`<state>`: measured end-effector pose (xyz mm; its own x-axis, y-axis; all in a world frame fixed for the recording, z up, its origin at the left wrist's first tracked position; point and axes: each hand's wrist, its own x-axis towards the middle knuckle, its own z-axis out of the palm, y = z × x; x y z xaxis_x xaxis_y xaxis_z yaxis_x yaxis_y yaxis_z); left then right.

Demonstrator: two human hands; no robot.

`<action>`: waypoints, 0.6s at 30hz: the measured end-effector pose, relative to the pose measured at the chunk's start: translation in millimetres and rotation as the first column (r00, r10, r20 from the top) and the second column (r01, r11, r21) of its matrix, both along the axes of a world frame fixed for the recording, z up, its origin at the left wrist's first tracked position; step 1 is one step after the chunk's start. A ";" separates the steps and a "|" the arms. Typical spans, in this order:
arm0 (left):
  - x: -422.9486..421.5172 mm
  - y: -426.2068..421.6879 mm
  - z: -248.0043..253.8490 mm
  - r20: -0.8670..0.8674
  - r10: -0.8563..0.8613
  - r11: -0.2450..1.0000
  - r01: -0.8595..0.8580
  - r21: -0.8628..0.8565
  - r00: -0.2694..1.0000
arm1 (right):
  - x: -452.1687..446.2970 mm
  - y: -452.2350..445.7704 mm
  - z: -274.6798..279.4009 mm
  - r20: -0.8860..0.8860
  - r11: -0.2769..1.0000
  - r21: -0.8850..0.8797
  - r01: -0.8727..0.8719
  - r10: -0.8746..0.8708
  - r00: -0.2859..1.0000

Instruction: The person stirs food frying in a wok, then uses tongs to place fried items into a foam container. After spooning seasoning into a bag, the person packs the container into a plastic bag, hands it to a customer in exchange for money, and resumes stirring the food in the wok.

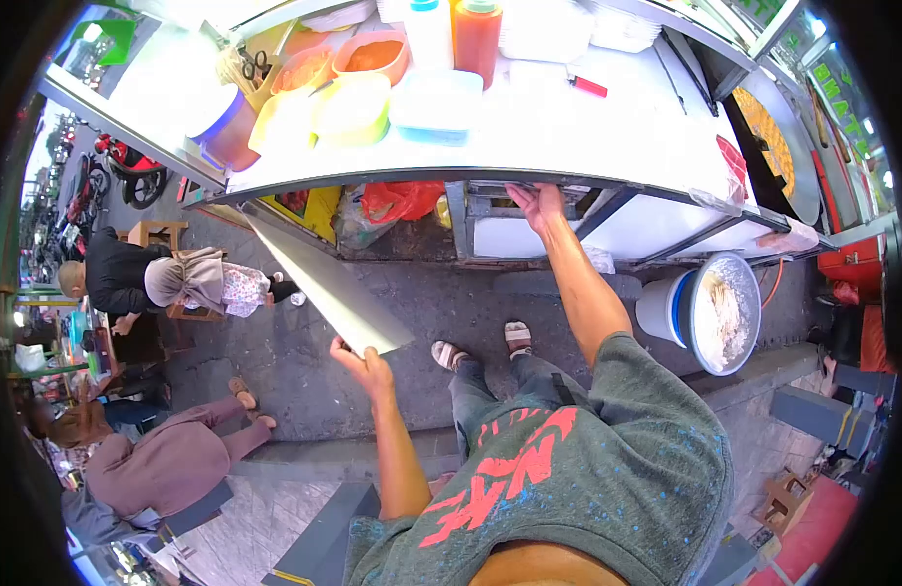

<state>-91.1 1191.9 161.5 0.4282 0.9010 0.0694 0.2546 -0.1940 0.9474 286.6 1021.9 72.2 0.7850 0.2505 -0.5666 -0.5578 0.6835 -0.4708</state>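
Observation:
My left hand [365,367] is closed on the lower edge of a pale flat panel [324,283]. The panel slants out from the front of the cart, its upper end close to the counter edge. Under the counter's front edge, my right hand [539,205] reaches in at a dark metal compartment [488,195]. Its fingertips are partly hidden there, and what they grip is unclear. Left of this hand, a red plastic bag [400,200] and other bags lie in an open space under the counter, beside a yellow panel [320,215].
On the white counter [607,132] stand lidded tubs [353,109], an orange sauce bottle [478,39] and a red marker [587,87]. A bucket [721,313] is at the right, below a large round pan [773,137]. People sit at the left, near parked motorcycles [133,166].

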 end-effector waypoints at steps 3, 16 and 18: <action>37.3 -15.3 -1.2 -0.005 0.001 1.000 -0.001 -0.018 1.000 | 8.7 0.6 4.3 0.178 1.000 -0.001 -0.024 0.023 0.984; 175.0 -25.1 -21.1 -0.202 0.059 0.954 0.004 0.299 0.978 | -26.9 -22.9 28.0 -0.048 1.000 0.002 -0.001 0.001 0.999; 194.9 -24.9 -17.2 -0.203 0.056 0.969 -0.004 0.247 0.977 | -36.3 -28.3 27.4 -0.058 1.000 0.001 0.002 -0.002 0.998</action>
<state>103.8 1167.0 144.3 0.4293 0.8805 0.2012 0.4496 -0.4015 0.7979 250.3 993.7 99.6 0.7511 0.2493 -0.6113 -0.5830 0.6849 -0.4370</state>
